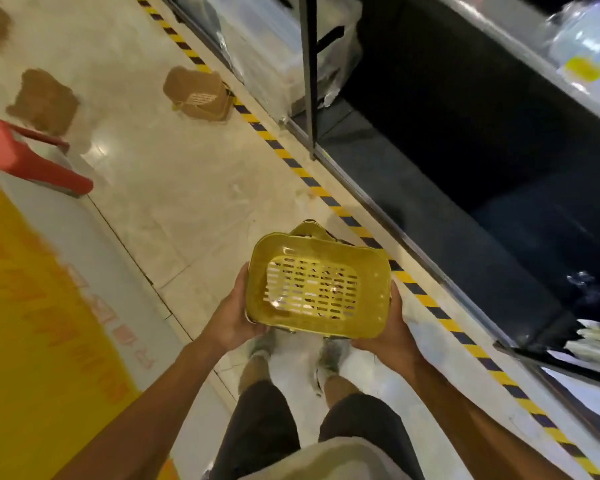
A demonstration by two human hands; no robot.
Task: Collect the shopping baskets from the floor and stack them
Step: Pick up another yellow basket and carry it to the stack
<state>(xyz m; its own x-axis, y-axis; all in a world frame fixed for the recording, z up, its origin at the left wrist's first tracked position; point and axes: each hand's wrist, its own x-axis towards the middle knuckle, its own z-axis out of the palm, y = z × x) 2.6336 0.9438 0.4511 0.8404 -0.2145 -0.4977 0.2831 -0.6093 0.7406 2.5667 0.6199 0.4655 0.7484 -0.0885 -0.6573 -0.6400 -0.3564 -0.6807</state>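
One yellow shopping basket (317,289), lower centre of frame, is held off the floor (174,188) between left hand (234,322) and right hand (392,332), each grip closed on its sides; stacking judged outstanding, no stack seen.

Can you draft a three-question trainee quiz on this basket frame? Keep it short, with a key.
1. True or false: both hands hold the yellow basket.
2. What lies on the floor between the basket and the shelving? A) striped tape B) a hose C) a rug
3. Fill in: the brown cardboard box sits on the ____.

Key:
1. True: the left hand and right hand grip opposite sides of it.
2. A: yellow-and-black tape runs along the shelving base.
3. floor
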